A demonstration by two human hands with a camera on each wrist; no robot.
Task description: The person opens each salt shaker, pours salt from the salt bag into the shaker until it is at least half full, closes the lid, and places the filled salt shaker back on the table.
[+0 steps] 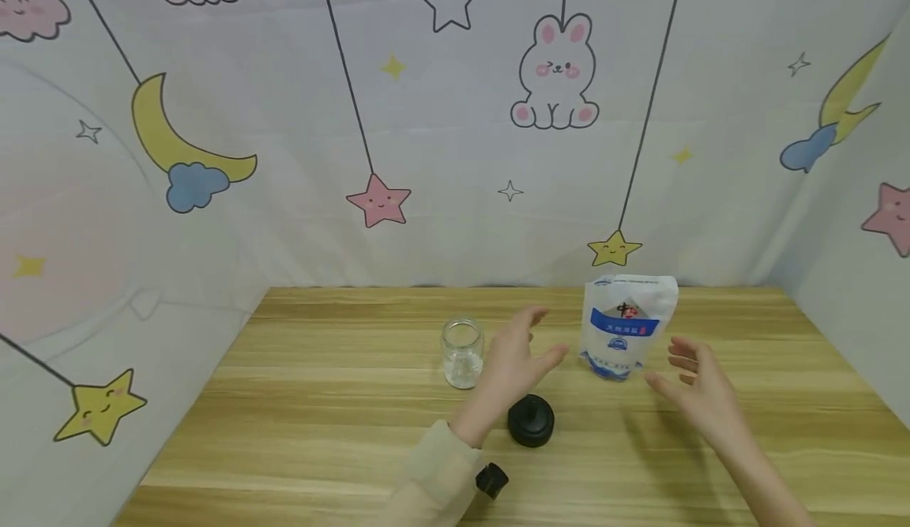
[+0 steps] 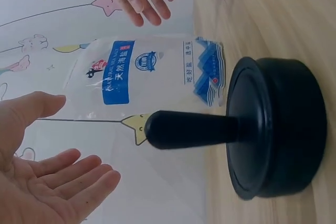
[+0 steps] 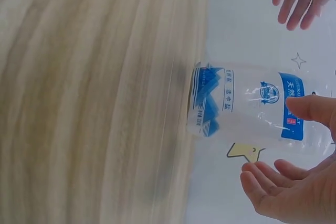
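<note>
A white and blue bag of sea salt [image 1: 622, 328] stands upright on the table, between my two hands. My left hand [image 1: 513, 361], its fingers spread and holding nothing, is to the left of the bag, above the table. On the other side my right hand [image 1: 700, 393] is raised with fingers relaxed and nothing in its grasp. The left wrist view shows the bag [image 2: 152, 72] beyond a black round lid with a knob [image 2: 278, 129]. In the right wrist view, the thumb of my right hand [image 3: 294, 182] overlaps the bag's printed front.
A glass jar [image 1: 463, 353] with white grains at its bottom stands left of my left hand, without a lid. Nearer the front of the wooden table [image 1: 320, 432] lies a small black object [image 1: 491, 480]. A patterned white cloth [image 1: 441, 132] hangs behind.
</note>
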